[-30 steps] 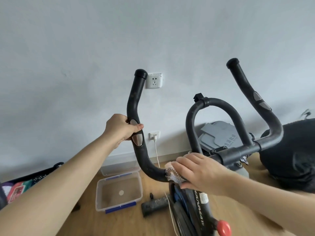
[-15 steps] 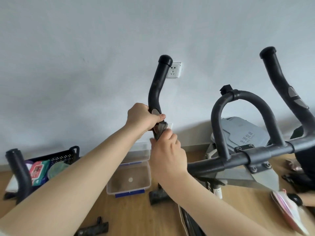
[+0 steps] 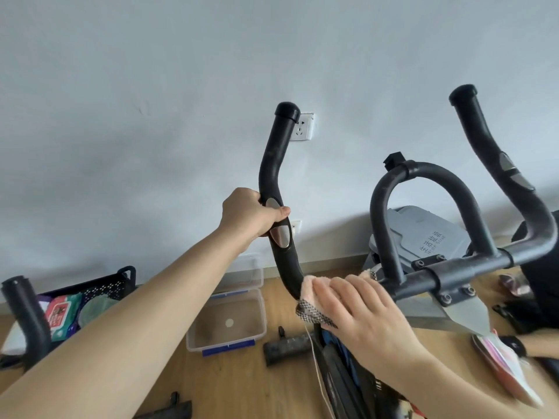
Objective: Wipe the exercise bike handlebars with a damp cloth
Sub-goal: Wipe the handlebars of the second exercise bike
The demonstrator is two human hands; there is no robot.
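The black exercise bike handlebars [image 3: 453,275] fill the middle and right of the view. The left bar [image 3: 276,152] rises toward the wall, and my left hand [image 3: 249,214] grips it at the silver pulse sensor [image 3: 279,235]. My right hand [image 3: 360,309] holds a pink cloth [image 3: 308,290] with a black-and-white patterned edge, wrapped over the lower bend of that left bar. The right bar [image 3: 496,158] and the centre loop [image 3: 423,176] stand untouched.
On the wooden floor lie a clear plastic box [image 3: 227,325] with blue clips, a black basket [image 3: 90,293] of packets, a black grip piece [image 3: 286,347] and a grey bin lid [image 3: 423,234]. A wall socket [image 3: 302,127] sits behind the left bar. Another person's hand [image 3: 526,347] shows at right.
My right hand has slid the cloth down the left bar, from just under my left hand to the lower bend. My left hand keeps its grip.
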